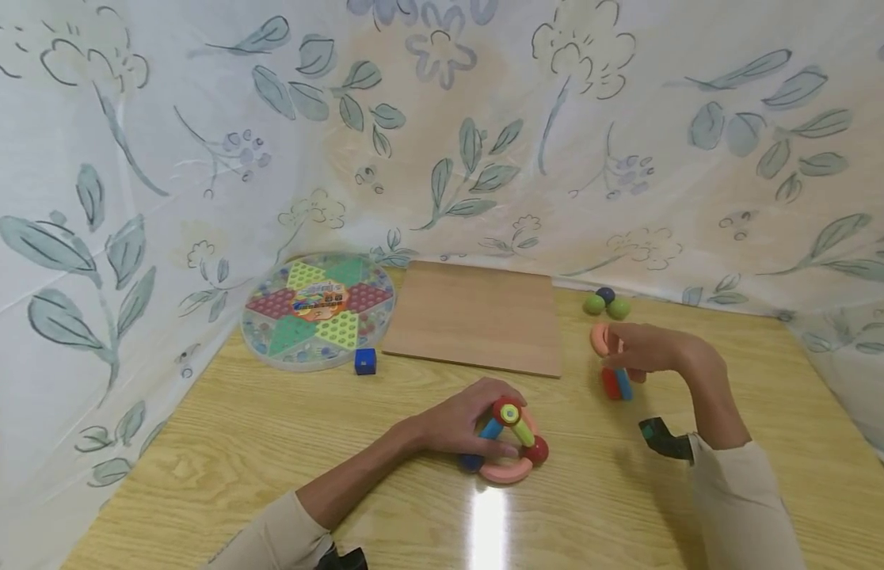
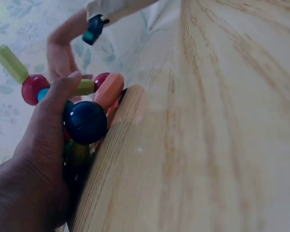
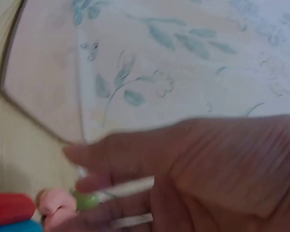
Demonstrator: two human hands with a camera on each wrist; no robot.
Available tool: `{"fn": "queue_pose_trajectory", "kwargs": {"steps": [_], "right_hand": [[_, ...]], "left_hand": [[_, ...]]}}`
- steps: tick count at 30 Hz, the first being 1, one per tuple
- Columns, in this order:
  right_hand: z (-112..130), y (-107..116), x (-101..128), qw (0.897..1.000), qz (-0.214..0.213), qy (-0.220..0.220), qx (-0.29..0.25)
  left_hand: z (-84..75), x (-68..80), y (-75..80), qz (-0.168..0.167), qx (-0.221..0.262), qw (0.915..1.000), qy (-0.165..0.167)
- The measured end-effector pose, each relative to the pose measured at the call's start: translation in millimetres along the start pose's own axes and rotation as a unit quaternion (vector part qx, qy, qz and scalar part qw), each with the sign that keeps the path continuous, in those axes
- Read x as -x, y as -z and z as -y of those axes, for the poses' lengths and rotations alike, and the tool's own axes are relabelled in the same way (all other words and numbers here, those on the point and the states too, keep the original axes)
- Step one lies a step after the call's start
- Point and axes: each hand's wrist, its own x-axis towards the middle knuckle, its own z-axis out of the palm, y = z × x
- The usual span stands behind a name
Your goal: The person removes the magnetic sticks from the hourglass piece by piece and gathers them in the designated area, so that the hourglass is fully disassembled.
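Note:
My left hand (image 1: 470, 419) grips a structure of magnetic sticks and balls on the table. Its parts include a red ball (image 1: 536, 450), a dark blue ball (image 2: 86, 122), a yellow-green stick (image 1: 523, 431) standing up toward another red ball, a blue stick (image 1: 491, 428) and a curved pink stick (image 1: 506, 473). My right hand (image 1: 649, 348) hovers over loose pieces, fingers loosely bent, with nothing visible between thumb and fingers. Beside its fingertips lie curved pink sticks (image 3: 58, 203). A red stick (image 1: 611, 384) and a blue stick (image 1: 623, 384) lie below the hand, partly hidden in the head view.
Green balls (image 1: 618, 308) and a dark blue ball (image 1: 605, 295) sit at the back right. A wooden board (image 1: 478, 317) lies at the back middle. Left of it is a round Chinese checkers board (image 1: 321, 354), with a blue cube (image 1: 366, 362) in front. Floral cloth (image 1: 442, 158) hangs behind.

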Motion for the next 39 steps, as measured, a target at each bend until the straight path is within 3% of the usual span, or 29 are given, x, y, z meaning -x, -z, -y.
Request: {"fn": "queue_pose_trajectory", "kwargs": {"steps": [4, 9, 13, 17, 21, 25, 28, 32, 39], "right_hand": [[18, -3, 4, 0.994, -0.021, 0.104, 0.002], [51, -10, 13, 0.978, -0.035, 0.201, 0.031], [74, -19, 18, 0.954, -0.064, 0.284, 0.074], [94, -32, 20, 0.932, -0.074, 0.345, 0.081], [110, -45, 17, 0.923, -0.062, 0.373, 0.072], [121, -56, 14, 0.918, -0.049, 0.387, 0.074], [127, -61, 12, 0.914, -0.052, 0.393, 0.093], [130, -64, 11, 0.906, -0.064, 0.402, 0.119], [132, -64, 11, 0.908, -0.071, 0.393, 0.129]], "left_hand": [[0.0, 2.0, 0.5, 0.000, -0.003, 1.0000, 0.006], [2.1, 0.1, -0.9, 0.000, 0.009, 0.9999, -0.012], [5.3, -3.6, -2.0, -0.002, 0.014, 0.9988, -0.047], [7.7, -3.9, -2.6, -0.002, 0.006, 0.9981, -0.061], [2.7, -5.3, -0.6, 0.003, 0.049, 0.9955, -0.082], [-11.9, -8.2, 6.1, 0.020, 0.111, 0.9867, -0.117], [-18.5, -7.4, 9.5, 0.025, 0.118, 0.9862, -0.113], [-9.8, -7.8, 3.0, 0.017, 0.115, 0.9888, -0.093], [6.2, -10.3, -4.1, 0.015, 0.110, 0.9900, -0.087]]}}
